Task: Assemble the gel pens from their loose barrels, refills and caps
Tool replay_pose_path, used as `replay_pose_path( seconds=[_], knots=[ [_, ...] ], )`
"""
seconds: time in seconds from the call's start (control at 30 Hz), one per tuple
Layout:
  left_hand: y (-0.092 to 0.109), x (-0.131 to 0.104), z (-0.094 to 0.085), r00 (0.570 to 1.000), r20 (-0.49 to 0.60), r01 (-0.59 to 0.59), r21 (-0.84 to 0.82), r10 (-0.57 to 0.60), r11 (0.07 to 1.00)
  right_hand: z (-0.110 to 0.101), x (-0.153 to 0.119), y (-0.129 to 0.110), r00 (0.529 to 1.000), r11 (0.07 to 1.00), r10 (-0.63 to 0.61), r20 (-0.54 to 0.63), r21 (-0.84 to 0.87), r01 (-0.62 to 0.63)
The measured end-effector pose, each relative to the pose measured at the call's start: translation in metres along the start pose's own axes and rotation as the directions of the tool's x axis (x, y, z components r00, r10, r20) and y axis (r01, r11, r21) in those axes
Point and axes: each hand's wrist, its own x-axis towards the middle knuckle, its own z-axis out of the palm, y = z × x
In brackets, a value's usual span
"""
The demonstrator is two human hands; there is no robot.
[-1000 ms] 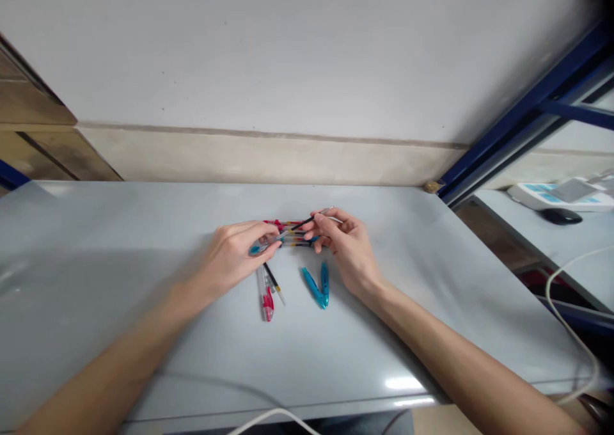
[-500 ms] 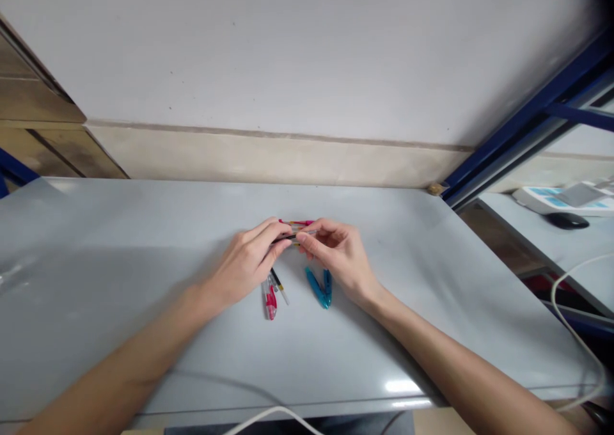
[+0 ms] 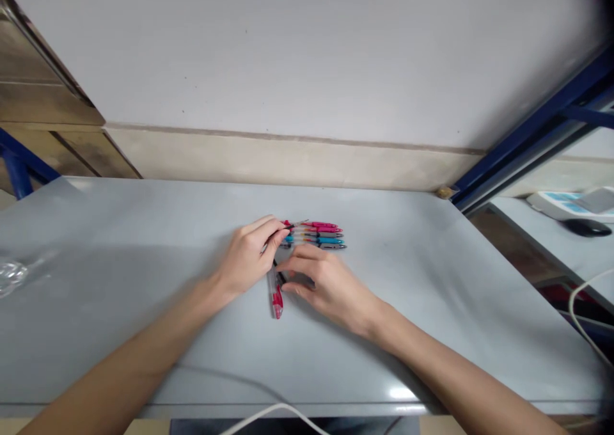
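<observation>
Between the thumb and fingers of my left hand (image 3: 252,249) is a thin pen refill (image 3: 290,226), mostly black, its narrow tip pointing right. My right hand (image 3: 326,284) is lower, its thumb and index finger pinched around another dark refill (image 3: 282,279) near the table surface. Beside those fingertips lies a clear pen barrel with a pink clip (image 3: 277,302), its upper end partly hidden by my left hand. Just beyond both hands, several pens (image 3: 323,233) in pink, grey and teal lie side by side; my left hand covers their left ends.
The grey table (image 3: 144,332) meets a wall at the back. Crumpled clear plastic (image 3: 12,275) lies at the far left. On the right are a blue metal frame (image 3: 527,131), another desk with a black mouse (image 3: 586,228), and a white cable (image 3: 575,313). Another white cable (image 3: 278,409) crosses the front edge.
My right hand has left my left hand and come down to the loose parts by the pink clip. The pen row shows more fully; the teal piece is out of sight.
</observation>
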Motion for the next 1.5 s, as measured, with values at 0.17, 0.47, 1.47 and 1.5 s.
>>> replay_pose_path(
  seconds=[0.17,0.47,1.47,1.5],
  knots=[
    [-0.002,0.000,0.003,1.000,0.014,0.010,0.019,-0.010,1.000,0.006,-0.001,-0.004,0.999,0.996,-0.017,0.030,-0.092,0.020],
    [-0.001,-0.001,0.003,0.998,0.052,0.023,0.028,-0.024,0.999,0.007,0.001,0.000,0.999,0.994,-0.007,0.045,-0.111,0.012],
    [-0.006,0.000,0.004,0.991,0.111,0.063,0.108,-0.075,0.992,0.019,0.004,0.001,0.996,0.964,0.049,-0.078,-0.256,-0.068],
    [-0.006,0.000,0.003,0.991,0.114,0.064,0.108,-0.077,0.992,0.018,0.004,0.001,0.996,0.967,0.053,-0.075,-0.244,-0.070]
  ],
)
